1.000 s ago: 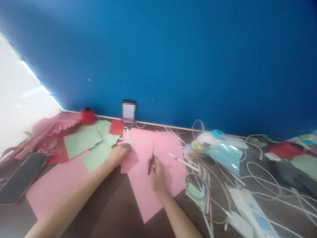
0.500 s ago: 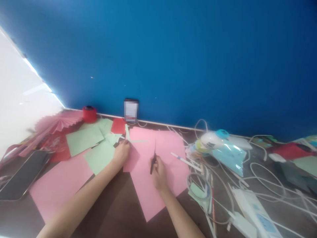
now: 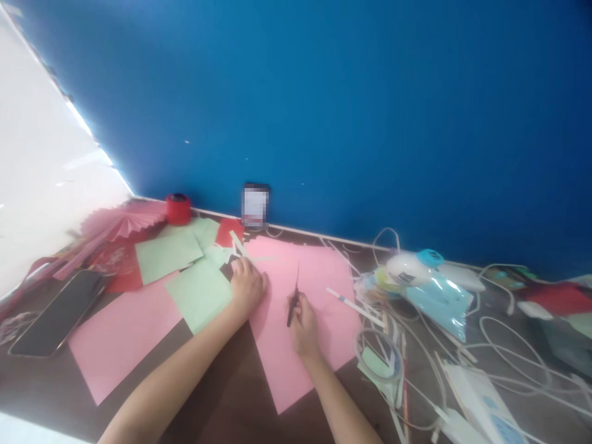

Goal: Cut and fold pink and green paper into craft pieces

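So, right hand has its fingers curled round a black-handled tool, thin tip pointing far, over the middle of the big pink sheet. Left hand sits at its left edge, fingers bent, can't tell if they've got anything.

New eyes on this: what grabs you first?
The big blue wall filling the upper view. Then, mid-table, the bright pink paper, with the right hand gripping a slim dark tool over it and the left hand at its left side. Off to the right, a shiny light-blue packet among tangled white cables.
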A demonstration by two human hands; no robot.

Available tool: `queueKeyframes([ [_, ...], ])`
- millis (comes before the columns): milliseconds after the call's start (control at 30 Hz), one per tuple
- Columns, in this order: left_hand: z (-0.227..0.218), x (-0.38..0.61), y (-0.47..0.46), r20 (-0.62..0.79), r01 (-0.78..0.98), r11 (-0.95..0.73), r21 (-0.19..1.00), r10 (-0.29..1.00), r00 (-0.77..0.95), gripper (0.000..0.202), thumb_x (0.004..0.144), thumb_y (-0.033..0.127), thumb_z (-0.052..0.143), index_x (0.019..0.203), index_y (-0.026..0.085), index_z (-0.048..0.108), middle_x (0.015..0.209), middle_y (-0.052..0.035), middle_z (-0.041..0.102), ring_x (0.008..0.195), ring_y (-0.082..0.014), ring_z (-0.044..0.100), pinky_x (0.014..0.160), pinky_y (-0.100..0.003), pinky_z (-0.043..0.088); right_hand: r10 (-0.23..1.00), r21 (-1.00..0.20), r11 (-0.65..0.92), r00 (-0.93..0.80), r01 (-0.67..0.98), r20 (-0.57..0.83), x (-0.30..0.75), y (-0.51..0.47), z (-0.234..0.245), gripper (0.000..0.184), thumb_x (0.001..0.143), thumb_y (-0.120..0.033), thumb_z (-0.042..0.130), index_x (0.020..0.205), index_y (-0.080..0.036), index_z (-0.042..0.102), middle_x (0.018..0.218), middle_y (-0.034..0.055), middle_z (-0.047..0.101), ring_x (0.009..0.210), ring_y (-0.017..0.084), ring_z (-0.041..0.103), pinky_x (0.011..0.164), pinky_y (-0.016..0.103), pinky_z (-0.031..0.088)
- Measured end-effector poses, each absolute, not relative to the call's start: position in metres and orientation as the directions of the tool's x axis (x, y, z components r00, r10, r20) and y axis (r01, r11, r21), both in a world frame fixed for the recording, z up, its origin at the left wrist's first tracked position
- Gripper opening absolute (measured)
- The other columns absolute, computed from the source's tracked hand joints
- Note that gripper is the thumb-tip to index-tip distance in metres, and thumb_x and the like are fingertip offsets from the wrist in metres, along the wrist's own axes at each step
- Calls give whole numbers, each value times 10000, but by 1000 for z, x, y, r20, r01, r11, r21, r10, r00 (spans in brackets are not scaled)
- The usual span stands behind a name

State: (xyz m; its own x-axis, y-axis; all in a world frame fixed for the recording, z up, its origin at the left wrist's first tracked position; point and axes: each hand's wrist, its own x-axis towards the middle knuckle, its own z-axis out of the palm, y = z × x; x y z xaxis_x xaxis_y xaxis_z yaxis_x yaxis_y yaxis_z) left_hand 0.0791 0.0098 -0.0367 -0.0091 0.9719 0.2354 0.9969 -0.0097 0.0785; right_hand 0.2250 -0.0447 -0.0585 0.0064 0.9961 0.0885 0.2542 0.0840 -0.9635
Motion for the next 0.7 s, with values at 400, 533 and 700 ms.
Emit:
queueKeyframes([
  [400,-41,83,11,284,1000,21,5,958,-21,521,870,315,294,1032,-88,582,1098,-276,518,1040,-346,441,875,-444,335,995,-955,88,12,282,96,225,-44,-60,158,801,-259,417,912,-209,519,663,-3,556,594,142,525,483,223,388],
  [533,-41,83,12,285,1000,30,5,958,-30,526,863,329,309,1020,-88,588,1076,-271,524,1020,-345,446,859,-438,345,995,-952,95,14,290,104,225,-44,-61,175,801,-249,415,935,-208,519,698,8,574,631,151,540,505,230,405],
  [700,-37,84,12,265,999,36,21,963,-41,509,860,322,313,978,-76,609,1048,-262,532,1008,-345,447,858,-448,340,994,-955,97,16,282,106,225,-45,-62,172,805,-250,411,928,-208,523,726,13,588,639,150,551,519,233,420],
])
